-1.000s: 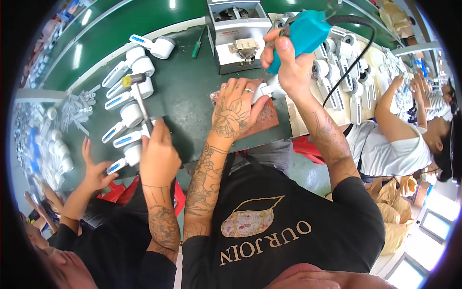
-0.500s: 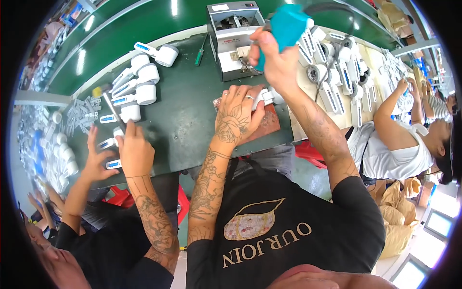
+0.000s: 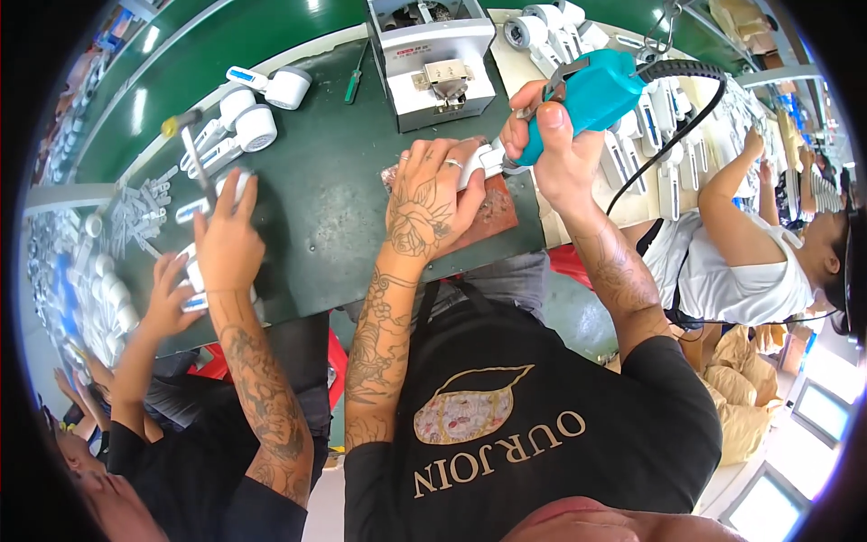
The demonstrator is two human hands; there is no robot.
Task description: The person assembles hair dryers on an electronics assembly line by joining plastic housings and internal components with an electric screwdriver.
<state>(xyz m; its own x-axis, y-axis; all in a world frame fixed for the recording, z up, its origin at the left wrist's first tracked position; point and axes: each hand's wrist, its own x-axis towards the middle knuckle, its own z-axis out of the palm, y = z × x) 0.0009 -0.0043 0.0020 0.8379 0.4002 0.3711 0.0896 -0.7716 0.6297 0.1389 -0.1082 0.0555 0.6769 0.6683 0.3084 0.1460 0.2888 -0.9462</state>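
Note:
My left hand presses a white plastic piece down on a reddish-brown pad at the bench's front edge. Its fingers cover most of the piece, so its full shape is hidden. In my right hand is a teal corded power tool, gripped with the fingers wrapped round its body. The tool's front end is at the right end of the white piece; whether they touch is hard to tell. A black cable runs from the tool's back.
A grey metal machine stands behind my hands, with a green-handled screwdriver to its left. White round-headed handles lie left, more right. At left a co-worker's hand holds a hammer. Another person sits right.
My right hand has brought the teal tool down and turned it, so its front end is now by the white piece. My left hand stays on the piece. The co-worker's hands have shifted.

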